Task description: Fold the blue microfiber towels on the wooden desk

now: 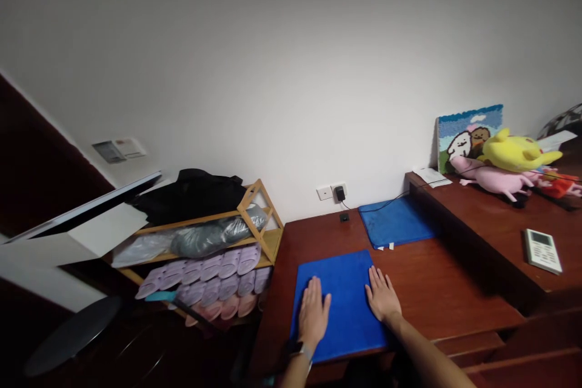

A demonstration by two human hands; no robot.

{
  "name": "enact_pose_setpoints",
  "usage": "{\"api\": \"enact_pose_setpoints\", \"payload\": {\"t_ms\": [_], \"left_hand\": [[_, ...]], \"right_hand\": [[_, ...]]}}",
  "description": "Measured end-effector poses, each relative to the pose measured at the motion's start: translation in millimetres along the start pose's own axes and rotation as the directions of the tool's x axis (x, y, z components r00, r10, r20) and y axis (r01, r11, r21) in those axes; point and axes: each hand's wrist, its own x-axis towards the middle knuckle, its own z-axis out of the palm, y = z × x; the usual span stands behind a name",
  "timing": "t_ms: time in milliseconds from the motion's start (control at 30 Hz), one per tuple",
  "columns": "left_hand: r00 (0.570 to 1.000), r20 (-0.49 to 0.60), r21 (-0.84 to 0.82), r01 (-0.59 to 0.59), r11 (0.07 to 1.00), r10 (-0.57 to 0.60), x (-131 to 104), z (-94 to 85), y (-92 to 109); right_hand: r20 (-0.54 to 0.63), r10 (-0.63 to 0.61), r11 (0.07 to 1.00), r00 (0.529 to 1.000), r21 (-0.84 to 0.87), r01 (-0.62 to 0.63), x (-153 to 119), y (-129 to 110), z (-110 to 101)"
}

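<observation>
A bright blue cloth [348,309] lies spread out flat on the brown wooden desk [313,236]. Resting on its left part is my left hand [313,310], palm down with the fingers stretched out and a watch on the wrist. My right hand [382,297] lies flat at the cloth's right edge, fingers a little apart. Neither hand grips anything. Behind the cloth, near the wall, a second blue cloth [395,221] lies folded, with small white tags on its front edge.
At the left stands a wooden shoe rack [260,218] with several slippers [211,270] and a black bag [191,197] on top. To the right, a raised desk section bears plush toys [521,154] and a white remote control [543,250]. A charger [339,193] sits in the wall socket.
</observation>
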Motion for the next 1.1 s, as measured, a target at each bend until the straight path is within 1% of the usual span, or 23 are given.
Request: {"api": "enact_pose_setpoints", "payload": {"t_ms": [67,100,167,200,233,267,300,367,433,500,567,667,733,767,800,867,1000,1100], "left_hand": [[0.983,0.078,-0.074,-0.162,0.984,0.168,16,6.2,48],[0.969,0.112,-0.113,-0.209,0.971,0.221,23,11.7,71],[0.955,0.146,-0.176,-0.231,0.957,0.257,33,25.3,108],[0.951,0.164,-0.194,-0.229,0.954,0.261,36,32.2,120],[0.950,0.175,-0.205,-0.222,0.953,0.259,38,38.3,128],[0.949,0.182,-0.211,-0.216,0.953,0.256,38,43.0,131],[0.950,0.183,-0.212,-0.214,0.954,0.254,38,46.1,129],[0.956,0.175,-0.199,-0.200,0.959,0.236,36,46.5,114],[0.968,0.167,-0.159,-0.159,0.974,0.185,32,40.6,87],[0.980,0.167,-0.104,-0.091,0.990,0.107,28,31.0,53],[0.987,0.157,-0.054,-0.018,0.998,0.026,23,20.6,14],[0.987,0.131,0.001,0.095,0.995,-0.094,12,7.9,-45],[0.980,0.127,0.012,0.151,0.989,-0.151,4,3.2,-77],[0.979,0.128,0.007,0.158,0.987,-0.158,1,2.1,-89],[0.980,0.126,-0.004,0.154,0.988,-0.152,-2,2.0,-99],[0.986,0.112,-0.029,0.130,0.991,-0.126,-6,3.5,-110],[0.990,0.094,-0.063,0.115,0.991,-0.109,-7,9.1,-113],[0.991,0.087,-0.086,0.107,0.991,-0.099,-5,12.2,-113]], "right_hand": [[-0.008,-0.004,1.000,1.000,-0.002,0.004,0,2,4],[-0.010,-0.011,1.000,1.000,-0.012,0.011,1,3,6],[-0.011,-0.043,0.998,0.999,-0.036,0.042,2,6,11],[-0.013,-0.061,0.997,0.998,-0.045,0.060,2,8,13],[-0.016,-0.074,0.996,0.997,-0.050,0.073,3,9,15],[-0.017,-0.077,0.996,0.997,-0.050,0.076,4,10,17],[-0.017,-0.072,0.996,0.997,-0.047,0.071,4,11,18],[-0.026,-0.049,0.998,0.998,-0.032,0.048,5,10,19],[-0.040,-0.030,1.000,0.999,-0.010,0.030,4,9,18],[-0.049,-0.025,1.000,0.999,0.009,0.025,4,7,16],[-0.042,-0.021,1.000,0.999,0.009,0.021,3,6,15],[-0.025,-0.012,1.000,1.000,-0.010,0.012,2,6,14],[-0.023,-0.010,1.000,1.000,-0.024,0.010,2,6,14],[-0.024,-0.009,0.999,1.000,-0.031,0.009,3,6,15],[-0.026,-0.009,0.999,1.000,-0.036,0.008,3,6,16],[-0.034,-0.008,0.999,0.999,-0.043,0.007,3,7,19],[-0.042,-0.006,0.999,0.999,-0.052,0.004,6,10,26],[-0.027,0.002,0.999,1.000,-0.055,-0.004,12,11,25]]}}
